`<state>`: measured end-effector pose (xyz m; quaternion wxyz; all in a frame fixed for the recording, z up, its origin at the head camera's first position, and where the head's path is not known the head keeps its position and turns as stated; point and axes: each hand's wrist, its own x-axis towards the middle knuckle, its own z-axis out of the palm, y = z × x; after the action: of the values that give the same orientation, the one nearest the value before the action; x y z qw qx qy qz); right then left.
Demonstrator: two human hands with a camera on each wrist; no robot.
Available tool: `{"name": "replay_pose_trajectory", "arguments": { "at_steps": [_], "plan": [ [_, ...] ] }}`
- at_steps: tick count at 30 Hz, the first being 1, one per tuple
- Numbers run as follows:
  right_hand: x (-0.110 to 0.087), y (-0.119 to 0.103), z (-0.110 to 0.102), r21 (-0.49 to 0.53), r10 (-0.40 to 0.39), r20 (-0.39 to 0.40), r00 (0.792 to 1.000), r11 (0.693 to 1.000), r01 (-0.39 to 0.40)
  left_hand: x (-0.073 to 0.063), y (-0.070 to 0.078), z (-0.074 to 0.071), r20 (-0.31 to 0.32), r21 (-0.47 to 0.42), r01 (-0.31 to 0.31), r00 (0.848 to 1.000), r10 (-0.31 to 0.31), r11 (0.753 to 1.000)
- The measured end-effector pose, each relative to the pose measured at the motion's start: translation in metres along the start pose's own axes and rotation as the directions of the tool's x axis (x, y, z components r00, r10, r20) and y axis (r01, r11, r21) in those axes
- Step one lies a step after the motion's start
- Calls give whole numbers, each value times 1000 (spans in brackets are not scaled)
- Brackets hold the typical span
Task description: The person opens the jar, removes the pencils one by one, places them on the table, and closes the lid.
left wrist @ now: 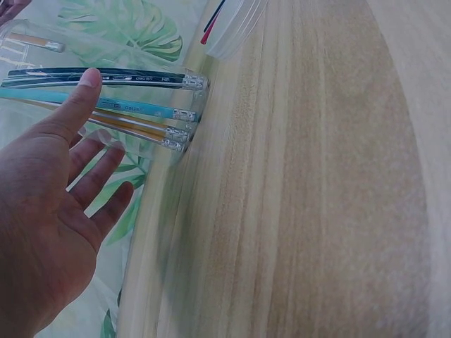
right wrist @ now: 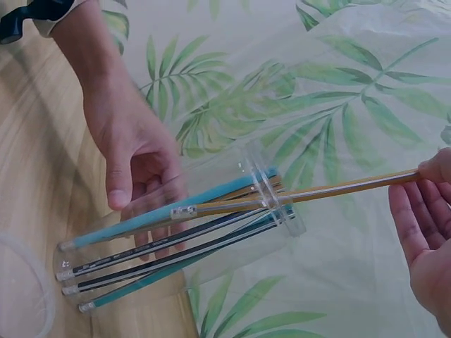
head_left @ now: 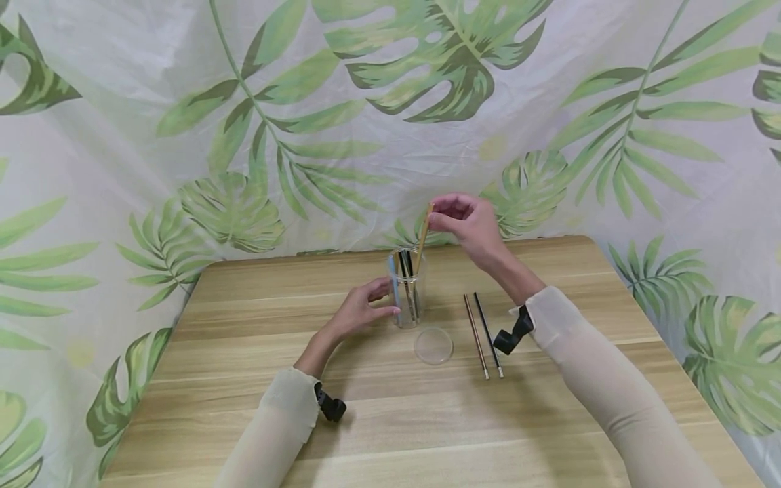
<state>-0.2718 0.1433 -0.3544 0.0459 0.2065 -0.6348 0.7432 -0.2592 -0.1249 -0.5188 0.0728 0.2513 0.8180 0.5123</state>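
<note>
A clear jar (head_left: pixel 422 301) stands on the table with several pencils upright in it, among them black and light blue ones. My left hand (head_left: pixel 356 310) holds the jar from its left side, with the thumb in front and the fingers (left wrist: pixel 106 176) behind the wall. Above the rim, my right hand (head_left: pixel 468 227) pinches a yellow pencil (right wrist: pixel 345 188) near its top end between thumb and fingertips. That pencil tilts, and its eraser end is inside the jar, well above the bottom.
A round clear lid (head_left: pixel 434 346) lies just in front of the jar. To its right, a brown pencil (head_left: pixel 476 337) and a black pencil (head_left: pixel 489 335) lie side by side on the wooden table (head_left: pixel 244 352). A leaf-patterned cloth (head_left: pixel 293 169) hangs behind the table.
</note>
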Motion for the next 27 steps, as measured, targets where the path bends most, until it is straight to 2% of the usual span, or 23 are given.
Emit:
{"name": "replay_pose_trajectory", "arguments": {
  "at_steps": [13, 19, 27],
  "plan": [
    [3, -16, 1, 127, -91, -112, 989, 986, 105, -1, -1, 1, -8, 2, -14, 1000, 14, 1000],
    [5, -22, -5, 198, -112, -163, 980, 970, 144, -1, 1, 1, -10, -5, -6, 1000, 6, 1000],
    [6, -34, -15, 306, -130, -209, 969, 933, 191, -1, 1, 1, -5, -7, -11, 1000, 11, 1000]
  ]
}}
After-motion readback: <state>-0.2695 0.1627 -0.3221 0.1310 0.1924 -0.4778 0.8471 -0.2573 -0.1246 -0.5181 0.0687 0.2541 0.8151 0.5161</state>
